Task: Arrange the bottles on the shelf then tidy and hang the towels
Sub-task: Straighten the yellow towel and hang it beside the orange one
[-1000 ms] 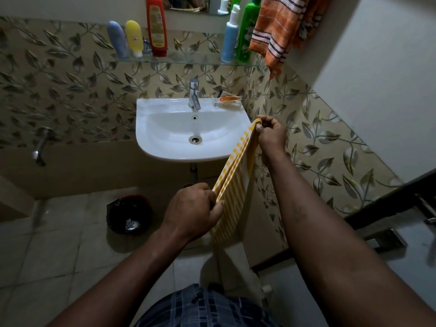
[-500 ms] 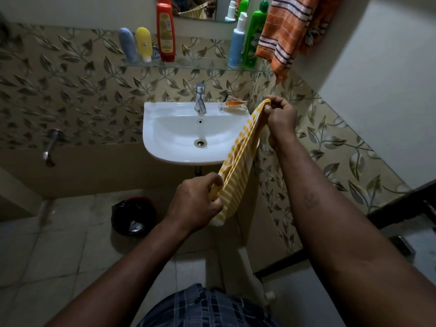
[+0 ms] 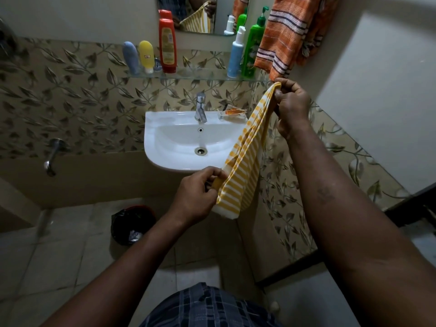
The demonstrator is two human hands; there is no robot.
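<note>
A yellow-and-white striped towel (image 3: 244, 166) is stretched between my two hands, folded lengthwise. My right hand (image 3: 291, 107) pinches its upper end, just below the hanging orange striped towel (image 3: 286, 34). My left hand (image 3: 197, 195) grips the lower end in front of the sink. On the glass shelf (image 3: 200, 75) stand a blue-grey tube (image 3: 130, 57), a yellow tube (image 3: 146, 56), a red bottle (image 3: 167, 42), a blue pump bottle (image 3: 236, 53) and a green pump bottle (image 3: 252, 48).
A white sink (image 3: 165, 147) with a chrome tap (image 3: 201, 107) hangs below the shelf. A soap dish (image 3: 232, 113) sits on its right corner. A mirror (image 3: 200, 14) is above. A black-lined bin (image 3: 132, 224) stands on the floor. A wall tap (image 3: 53, 154) sticks out at left.
My right hand has raised the towel's upper end up and to the right, close under the orange towel. My left hand has lifted the lower end a little.
</note>
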